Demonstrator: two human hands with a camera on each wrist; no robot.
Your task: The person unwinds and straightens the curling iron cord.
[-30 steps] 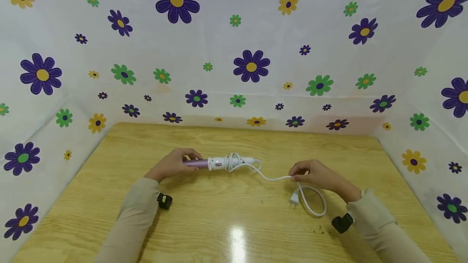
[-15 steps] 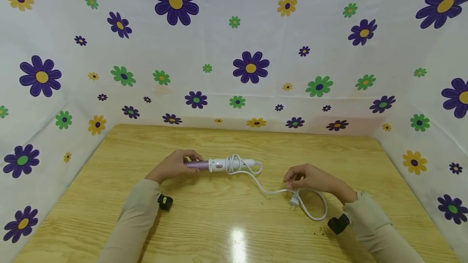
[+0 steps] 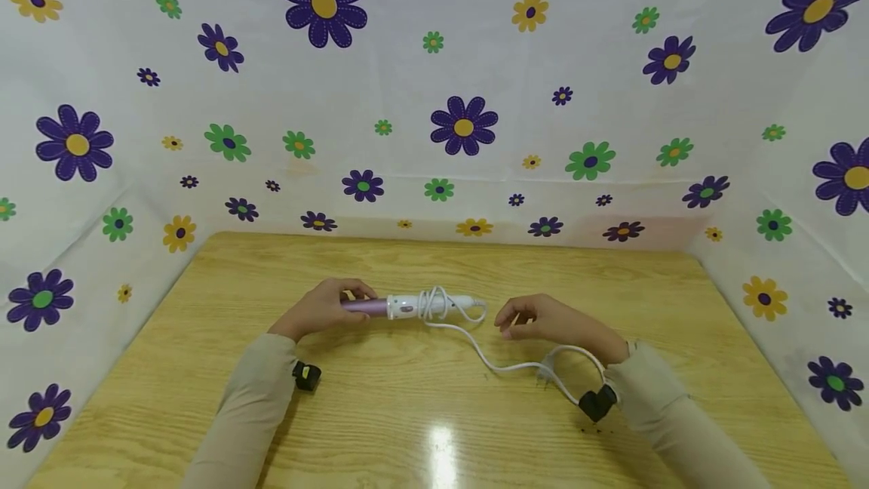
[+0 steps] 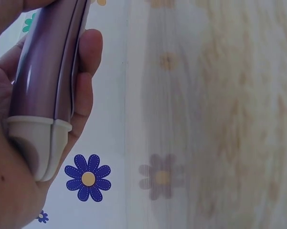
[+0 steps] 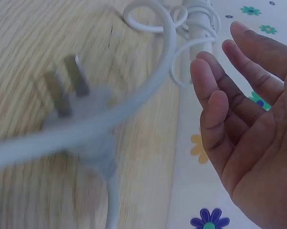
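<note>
My left hand (image 3: 324, 310) grips the purple end of a hair styling tool (image 3: 403, 307); in the left wrist view its fingers curl round the purple barrel (image 4: 43, 62), whose pale tip rests against the palm. White cord (image 3: 434, 302) is wound loosely about the tool's white handle. From there the cord runs right along the table to a loop and a plug (image 3: 545, 370). Just right of the handle's end, my right hand (image 3: 553, 323) holds nothing, its fingers relaxed and bent. The right wrist view shows the two-pronged plug (image 5: 81, 114) beside that hand, not touching it.
The wooden table (image 3: 380, 429) lies under both hands. Flower-printed white sheeting (image 3: 407, 66) stands behind it and on both sides. Small dark specks lie near the right wrist's black camera (image 3: 597, 403).
My right hand has let go of the cord and moved left toward the tool's handle. The cord's free stretch has dropped lower on the table. My left hand keeps its hold.
</note>
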